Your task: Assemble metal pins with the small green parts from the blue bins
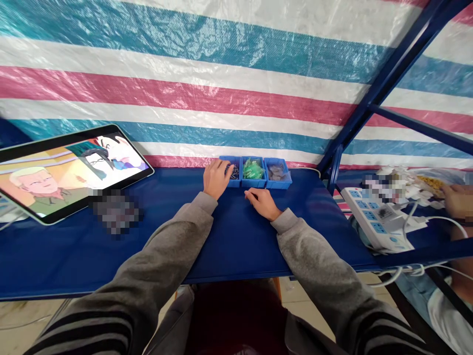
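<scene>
Three small blue bins stand in a row at the back of the blue table [229, 246]. My left hand [216, 178] reaches into the left bin [233, 173], which holds small thin metal parts; its fingers curl down among them. The middle bin [253, 172] holds green pieces and the right bin [278, 173] holds grey-brown pieces. My right hand [261, 202] rests on the table just in front of the middle bin, fingers drawn together as in a pinch; what they hold, if anything, is too small to see.
A tablet [70, 170] showing a cartoon leans at the left. A white power strip [377, 219] with cables lies at the right beyond a blue frame post [334, 167]. Another person's hand [456, 199] is at the far right by white parts.
</scene>
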Motion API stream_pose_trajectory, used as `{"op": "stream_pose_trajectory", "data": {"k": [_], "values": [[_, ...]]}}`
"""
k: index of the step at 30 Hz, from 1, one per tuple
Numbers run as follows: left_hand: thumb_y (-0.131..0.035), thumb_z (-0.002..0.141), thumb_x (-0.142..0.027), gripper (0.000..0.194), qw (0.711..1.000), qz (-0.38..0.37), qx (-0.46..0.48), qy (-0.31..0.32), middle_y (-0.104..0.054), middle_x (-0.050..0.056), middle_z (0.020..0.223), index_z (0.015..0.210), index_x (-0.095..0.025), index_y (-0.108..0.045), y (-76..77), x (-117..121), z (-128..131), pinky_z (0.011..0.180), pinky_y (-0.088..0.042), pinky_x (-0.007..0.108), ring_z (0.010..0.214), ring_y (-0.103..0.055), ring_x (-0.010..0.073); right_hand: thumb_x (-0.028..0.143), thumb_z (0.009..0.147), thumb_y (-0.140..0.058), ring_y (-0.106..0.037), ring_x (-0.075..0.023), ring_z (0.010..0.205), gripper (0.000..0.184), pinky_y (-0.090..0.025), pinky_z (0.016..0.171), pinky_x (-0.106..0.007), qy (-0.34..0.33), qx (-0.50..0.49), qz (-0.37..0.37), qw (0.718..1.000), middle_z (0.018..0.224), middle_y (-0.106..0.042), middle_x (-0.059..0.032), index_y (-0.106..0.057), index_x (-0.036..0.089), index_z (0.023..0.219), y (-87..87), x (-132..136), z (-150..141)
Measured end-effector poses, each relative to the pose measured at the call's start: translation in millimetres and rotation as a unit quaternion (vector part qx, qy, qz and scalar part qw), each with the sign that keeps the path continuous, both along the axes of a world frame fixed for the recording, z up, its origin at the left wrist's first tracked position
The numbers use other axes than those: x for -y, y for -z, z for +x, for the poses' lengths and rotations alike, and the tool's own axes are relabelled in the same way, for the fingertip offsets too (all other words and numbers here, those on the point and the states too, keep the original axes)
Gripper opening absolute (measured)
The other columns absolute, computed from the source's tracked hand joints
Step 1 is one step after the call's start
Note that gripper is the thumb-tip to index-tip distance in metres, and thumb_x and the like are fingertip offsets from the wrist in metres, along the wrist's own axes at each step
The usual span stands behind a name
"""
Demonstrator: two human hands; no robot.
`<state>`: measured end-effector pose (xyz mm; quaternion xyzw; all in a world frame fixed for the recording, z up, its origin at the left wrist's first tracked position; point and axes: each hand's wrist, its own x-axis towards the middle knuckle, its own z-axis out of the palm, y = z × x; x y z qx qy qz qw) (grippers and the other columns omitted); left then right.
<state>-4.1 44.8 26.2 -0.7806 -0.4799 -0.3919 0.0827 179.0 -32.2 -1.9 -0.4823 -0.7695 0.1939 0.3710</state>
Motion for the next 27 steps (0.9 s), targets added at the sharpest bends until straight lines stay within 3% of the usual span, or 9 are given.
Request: {"op": "stream_pose_trajectory", "data": {"k": [7, 10, 12, 15, 20, 27], "values": [[-0.050, 0.089, -0.026, 0.027, 0.996, -0.071, -0.056, -0.018, -0.059, 0.013, 0.127, 0.110, -0.020, -0.065, 20.9, 36, -13, 0.093, -0.041, 0.044, 0.118, -0.051, 0.0320, 0.033, 0.095, -0.049, -0.057, -0.0138, 0.059, 0.031, -0.038, 0.061, -0.024, -0.012, 0.047, -0.008, 0.999, 0.064, -0.065, -0.0001, -0.064, 0.019, 0.071, 7.1, -3, -3], [-0.050, 0.089, -0.027, 0.034, 0.994, -0.093, -0.062, 0.012, -0.055, 0.014, 0.133, 0.119, -0.019, -0.063, 31.7, 35, -14, 0.100, -0.040, 0.047, 0.125, -0.047, 0.0327, 0.030, 0.091, -0.053, -0.061, -0.0171, 0.064, 0.024, -0.040, 0.063, -0.026, 0.105, 0.083, -0.007, 0.991, 0.068, -0.067, -0.0030, -0.066, 0.019, 0.074, -1.3, -3, 3], [-0.049, 0.088, -0.027, 0.038, 0.992, -0.103, -0.057, 0.039, -0.055, 0.014, 0.133, 0.124, -0.018, -0.060, 37.4, 31, -14, 0.104, -0.040, 0.047, 0.126, -0.047, 0.0320, 0.028, 0.088, -0.056, -0.064, -0.0213, 0.070, 0.020, -0.042, 0.064, -0.029, 0.224, 0.125, -0.038, 0.966, 0.072, -0.069, -0.0067, -0.068, 0.019, 0.074, -8.7, -3, 11], [-0.049, 0.088, -0.028, 0.044, 0.990, -0.113, -0.055, 0.061, -0.053, 0.015, 0.136, 0.130, -0.016, -0.057, 42.5, 27, -16, 0.109, -0.038, 0.047, 0.131, -0.044, 0.0316, 0.025, 0.084, -0.061, -0.067, -0.0277, 0.082, 0.014, -0.046, 0.069, -0.034, 0.304, 0.192, -0.095, 0.928, 0.082, -0.071, -0.0128, -0.070, 0.018, 0.077, -16.2, -3, 23], [-0.050, 0.087, -0.031, 0.050, 0.987, -0.122, -0.066, 0.079, -0.052, 0.015, 0.138, 0.134, -0.014, -0.054, 44.1, 24, -17, 0.112, -0.036, 0.048, 0.137, -0.039, 0.0309, 0.032, 0.082, -0.065, -0.067, -0.0330, 0.092, 0.020, -0.050, 0.075, -0.040, 0.299, 0.259, -0.150, 0.906, 0.096, -0.070, -0.0192, -0.072, 0.015, 0.089, -16.2, -3, 28], [-0.051, 0.088, -0.027, 0.045, 0.989, -0.111, -0.086, 0.042, -0.045, 0.015, 0.146, 0.132, -0.018, -0.056, 37.0, 34, -11, 0.115, -0.022, 0.059, 0.140, -0.034, 0.0347, 0.021, 0.086, -0.056, -0.067, -0.0322, 0.097, 0.020, -0.050, 0.081, -0.039, 0.303, 0.263, -0.177, 0.898, 0.101, -0.069, -0.0212, -0.072, 0.013, 0.096, -18.2, -4, 21]]}}
